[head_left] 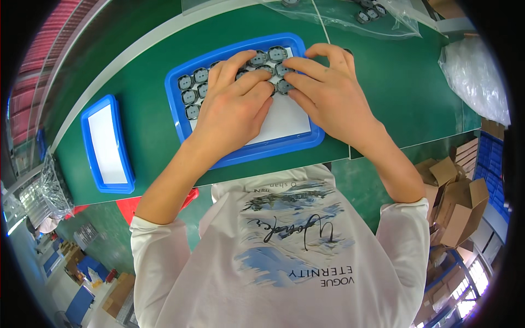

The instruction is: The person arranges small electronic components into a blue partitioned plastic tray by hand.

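Observation:
A blue tray point(180, 117) with a white liner lies on the green table in front of me. Several small round grey parts point(192, 90) sit packed side by side in its far half. My left hand point(232, 106) rests over the middle of the tray, fingers spread and pressing on the parts. From the right, my right hand point(328, 95) reaches in, its fingertips touching the parts point(284, 85) near the tray's far right corner. Neither hand has lifted a part. The near half of the liner point(284, 120) is bare white.
A second blue tray point(87, 136) with a bare white liner lies at the left. Clear plastic bags point(350, 22) with more grey parts lie at the far edge, and another crumpled bag point(476, 76) at the right. Cardboard boxes point(459, 202) stand below right.

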